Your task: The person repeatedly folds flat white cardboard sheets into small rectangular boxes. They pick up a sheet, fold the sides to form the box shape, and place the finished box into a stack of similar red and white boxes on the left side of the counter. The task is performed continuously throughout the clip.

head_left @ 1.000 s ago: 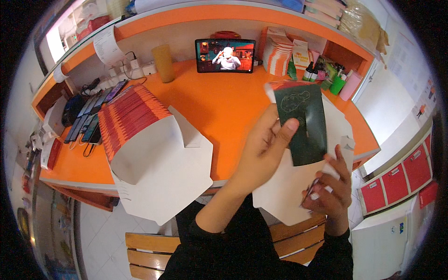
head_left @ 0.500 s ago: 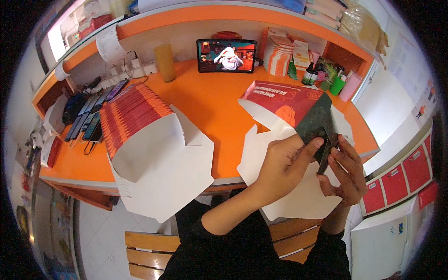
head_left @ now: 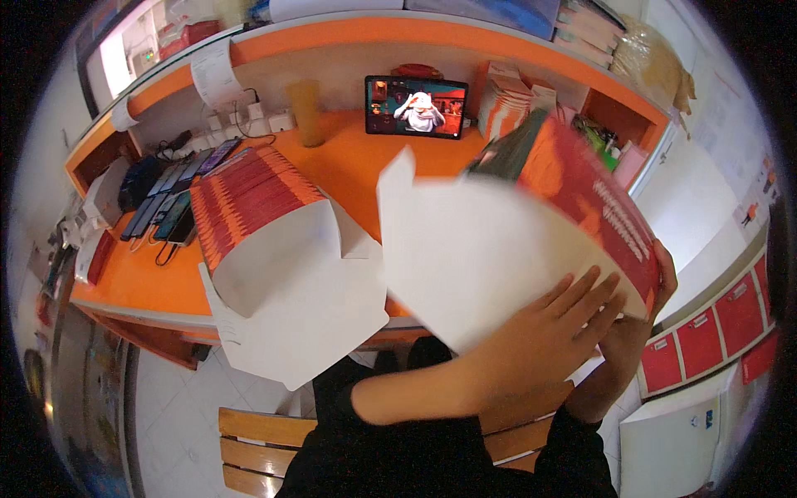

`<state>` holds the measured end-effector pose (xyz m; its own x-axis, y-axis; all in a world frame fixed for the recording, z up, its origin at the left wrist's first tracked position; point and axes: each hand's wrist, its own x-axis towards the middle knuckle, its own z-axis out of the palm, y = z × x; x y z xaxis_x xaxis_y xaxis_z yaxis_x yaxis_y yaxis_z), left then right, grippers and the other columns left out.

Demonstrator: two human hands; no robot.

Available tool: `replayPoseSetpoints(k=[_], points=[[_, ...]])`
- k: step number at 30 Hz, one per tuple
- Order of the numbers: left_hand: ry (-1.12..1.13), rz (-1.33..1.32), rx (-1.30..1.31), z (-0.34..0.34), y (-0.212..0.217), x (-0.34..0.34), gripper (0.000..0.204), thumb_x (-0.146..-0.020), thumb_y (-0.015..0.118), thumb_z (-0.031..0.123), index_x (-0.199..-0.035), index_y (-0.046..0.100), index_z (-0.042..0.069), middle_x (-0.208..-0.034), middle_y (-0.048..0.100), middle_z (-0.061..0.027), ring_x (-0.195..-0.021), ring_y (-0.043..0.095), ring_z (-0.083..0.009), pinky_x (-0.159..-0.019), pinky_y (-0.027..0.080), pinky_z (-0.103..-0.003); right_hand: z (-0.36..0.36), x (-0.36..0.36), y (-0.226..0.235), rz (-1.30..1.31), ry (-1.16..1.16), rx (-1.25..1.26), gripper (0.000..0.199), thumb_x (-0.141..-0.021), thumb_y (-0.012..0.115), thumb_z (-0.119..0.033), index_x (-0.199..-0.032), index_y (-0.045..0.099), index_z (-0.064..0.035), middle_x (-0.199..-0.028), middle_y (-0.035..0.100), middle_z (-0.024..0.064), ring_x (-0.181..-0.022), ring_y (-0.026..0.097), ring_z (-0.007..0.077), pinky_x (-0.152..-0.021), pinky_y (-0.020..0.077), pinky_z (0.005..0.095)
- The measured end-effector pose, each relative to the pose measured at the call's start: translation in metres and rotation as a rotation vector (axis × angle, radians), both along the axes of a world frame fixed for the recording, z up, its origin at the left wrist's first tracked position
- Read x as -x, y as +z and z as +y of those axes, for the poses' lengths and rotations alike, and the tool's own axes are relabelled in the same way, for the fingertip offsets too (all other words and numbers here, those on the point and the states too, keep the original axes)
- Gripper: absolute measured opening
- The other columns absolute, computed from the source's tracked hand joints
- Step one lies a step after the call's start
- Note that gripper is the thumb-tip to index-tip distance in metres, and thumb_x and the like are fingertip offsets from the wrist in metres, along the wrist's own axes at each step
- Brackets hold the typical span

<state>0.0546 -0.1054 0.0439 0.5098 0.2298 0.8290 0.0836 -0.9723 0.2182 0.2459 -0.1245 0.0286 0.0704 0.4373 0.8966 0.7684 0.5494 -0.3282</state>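
Observation:
A flat cardboard box blank [head_left: 490, 249], white inside and red-orange outside, is raised and tilted in front of me, blurred by motion. My left hand [head_left: 548, 332] presses flat on its white lower face with fingers spread. My right hand [head_left: 643, 319] grips the blank's right lower edge from behind. A dark green flat item [head_left: 506, 153] shows at the blank's upper edge; how it sits there is unclear.
A stack of flat red-orange box blanks [head_left: 266, 232] with white flaps overhangs the orange desk [head_left: 349, 170] at left. A tablet [head_left: 415, 106] plays video at the back. Several phones [head_left: 170, 203] charge at far left. A wooden chair [head_left: 257, 448] is below.
The dark green item held near my hands has gone up behind the blank. The blank lifted off the desk and swung up toward me, both hands now on it.

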Motion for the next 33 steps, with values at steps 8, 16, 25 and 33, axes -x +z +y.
replayPoseSetpoints(k=[8,16,25,33], points=[[0.874,-0.052,0.261,-0.078,0.001,0.211,0.063,-0.061,0.088,0.022,-0.112,0.058,0.000,-0.103,0.064,-0.0133,-0.086,0.064,-0.0272,-0.073,0.052,-0.036,0.069,0.082,0.009,0.004,0.430,0.542,0.042,-0.086,0.059,0.000,-0.126,0.047,-0.0025,-0.112,0.062,0.0189,-0.107,0.061,0.0266,-0.093,0.0472,0.0376],[1.044,-0.121,0.252,-0.022,-0.022,0.291,0.095,-0.058,0.090,0.034,-0.135,0.045,0.003,-0.137,0.047,-0.0179,-0.133,0.039,-0.0350,-0.102,0.039,-0.046,0.127,0.208,-0.009,-0.149,0.444,0.555,0.037,-0.090,0.055,-0.005,-0.125,0.044,-0.0007,-0.117,0.059,0.0264,-0.113,0.058,0.0397,-0.090,0.0480,0.0424],[0.822,0.140,0.211,0.023,-0.037,0.329,0.082,-0.067,0.082,0.042,-0.135,0.052,0.008,-0.143,0.047,-0.0122,-0.138,0.034,-0.0370,-0.111,0.029,-0.048,0.135,0.225,-0.020,-0.026,0.716,0.796,0.049,-0.085,0.067,-0.010,-0.127,0.043,-0.0051,-0.121,0.055,0.0176,-0.108,0.058,0.0261,-0.079,0.0524,0.0376],[0.770,0.054,0.139,0.037,-0.041,0.342,0.064,-0.085,0.057,0.058,-0.125,0.062,0.009,-0.130,0.059,-0.0103,-0.120,0.049,-0.0331,-0.106,0.034,-0.045,0.158,0.211,-0.025,-0.057,0.914,0.778,0.065,-0.072,0.084,-0.017,-0.126,0.048,-0.0092,-0.117,0.057,0.0070,-0.090,0.059,0.0185,-0.073,0.0506,0.0328]])
